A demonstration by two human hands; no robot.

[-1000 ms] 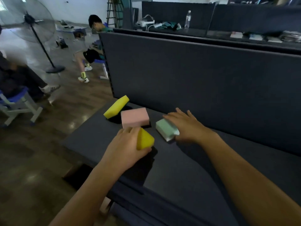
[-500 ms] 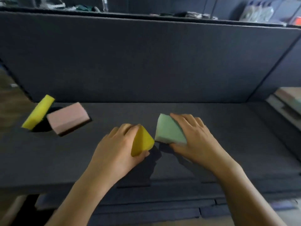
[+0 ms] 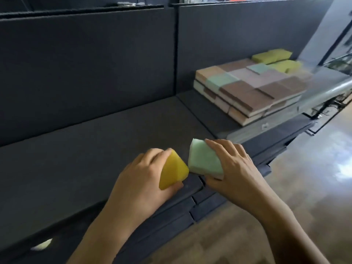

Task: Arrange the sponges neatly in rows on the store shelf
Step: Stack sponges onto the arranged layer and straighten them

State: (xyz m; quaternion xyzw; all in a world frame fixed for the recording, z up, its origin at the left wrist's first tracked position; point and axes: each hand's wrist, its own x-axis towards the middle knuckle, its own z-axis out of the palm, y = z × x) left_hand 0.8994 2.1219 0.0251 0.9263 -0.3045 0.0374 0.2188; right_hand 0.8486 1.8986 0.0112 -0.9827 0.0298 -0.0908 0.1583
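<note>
My left hand (image 3: pixel 141 178) grips a yellow sponge (image 3: pixel 173 171) above the front edge of the dark shelf (image 3: pixel 95 149). Right beside it, my right hand (image 3: pixel 234 166) holds a mint green sponge (image 3: pixel 203 159), tilted, its corner almost touching the yellow one. On the adjoining shelf section to the right lie several sponges in neat stacked rows (image 3: pixel 253 90), brown, pink, orange and green. Two yellow-green sponges (image 3: pixel 270 56) lie behind them.
A dark back panel (image 3: pixel 85 73) rises behind the shelf, with a vertical seam between two sections. A metal rail (image 3: pixel 327 92) runs along the front of the right section. Glossy wooden floor (image 3: pixel 304 178) lies at the right and below.
My view has swung to the right. The loose yellow and pink sponges on the left have left the view and the stacked rows have come in. Both hands carried their sponges to the right.
</note>
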